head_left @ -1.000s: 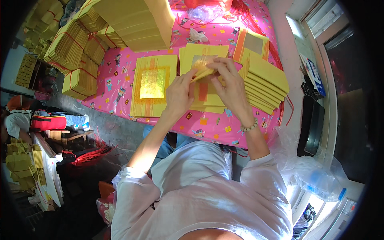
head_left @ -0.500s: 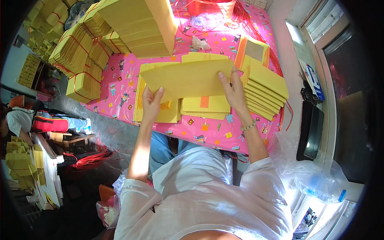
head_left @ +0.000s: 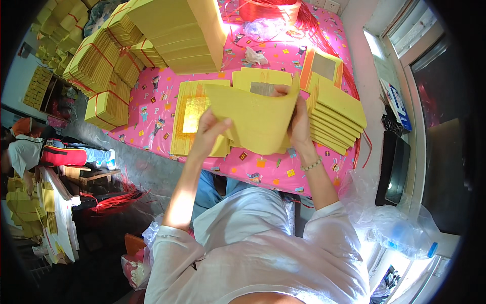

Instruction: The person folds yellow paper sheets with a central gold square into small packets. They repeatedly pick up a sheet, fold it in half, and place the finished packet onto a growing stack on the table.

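Between my two hands a sheet of yellow joss paper (head_left: 253, 119) is bent into a curve above the pink table. Its left edge is pinched by my left hand (head_left: 206, 134), thumb on top. At its right edge my right hand (head_left: 299, 124) grips it, some fingers hidden behind the paper. Below on the left lies a flat pile of joss paper with a gold foil square (head_left: 191, 114). A second pile with a silver square (head_left: 253, 74) shows behind the held sheet. Folded yellow joss paper (head_left: 336, 114) is fanned in a stack right of my right hand.
Tall bundles of yellow paper (head_left: 96, 63) tied with red strips stand at the left. A red basket (head_left: 271, 11) and red strips (head_left: 316, 30) lie at the back. Plastic bags and a bottle (head_left: 412, 243) sit at right. Another person (head_left: 28, 152) works at far left.
The held sheet went from stretched flat to curled, its lower edge bulging toward me. My left hand moved right and slightly down, uncovering the gold square; my right hand shifted slightly.
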`<action>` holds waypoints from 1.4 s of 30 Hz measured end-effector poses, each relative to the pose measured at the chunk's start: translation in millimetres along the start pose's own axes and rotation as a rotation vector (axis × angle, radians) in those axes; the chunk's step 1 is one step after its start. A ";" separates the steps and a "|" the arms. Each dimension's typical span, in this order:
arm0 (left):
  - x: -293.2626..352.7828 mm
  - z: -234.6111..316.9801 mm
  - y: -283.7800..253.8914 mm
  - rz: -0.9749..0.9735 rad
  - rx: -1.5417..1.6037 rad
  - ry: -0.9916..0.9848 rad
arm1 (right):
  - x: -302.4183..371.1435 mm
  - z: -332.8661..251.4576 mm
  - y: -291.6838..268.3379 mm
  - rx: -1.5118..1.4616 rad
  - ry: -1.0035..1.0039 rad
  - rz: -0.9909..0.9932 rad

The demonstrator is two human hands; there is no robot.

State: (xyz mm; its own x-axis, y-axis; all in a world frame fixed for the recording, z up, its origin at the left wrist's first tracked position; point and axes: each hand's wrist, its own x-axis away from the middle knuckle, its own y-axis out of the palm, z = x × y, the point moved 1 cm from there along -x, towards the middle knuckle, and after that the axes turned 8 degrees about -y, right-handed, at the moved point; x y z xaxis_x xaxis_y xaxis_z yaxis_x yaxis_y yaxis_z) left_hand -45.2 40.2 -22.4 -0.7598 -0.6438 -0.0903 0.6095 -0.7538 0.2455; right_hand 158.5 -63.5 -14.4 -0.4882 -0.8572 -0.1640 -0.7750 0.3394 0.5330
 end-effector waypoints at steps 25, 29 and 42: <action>-33.8 -25.5 46.3 -0.025 -0.051 0.056 | 29.0 1.9 -9.5 0.693 -0.203 -0.212; -32.4 -28.0 50.4 0.033 0.002 0.068 | 28.5 19.4 -14.2 0.593 -0.184 -0.161; -41.9 4.8 57.3 -0.005 -0.030 -0.196 | 15.8 -3.9 -6.8 0.436 -0.011 -0.104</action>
State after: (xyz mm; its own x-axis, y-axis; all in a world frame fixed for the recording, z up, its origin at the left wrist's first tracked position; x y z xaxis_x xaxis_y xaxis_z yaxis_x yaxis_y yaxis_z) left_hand 20.4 24.6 0.1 -0.7908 -0.6040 0.0990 0.6095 -0.7626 0.2165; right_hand 157.6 -80.8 -17.3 -0.4008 -0.8922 -0.2081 -0.9159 0.3848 0.1139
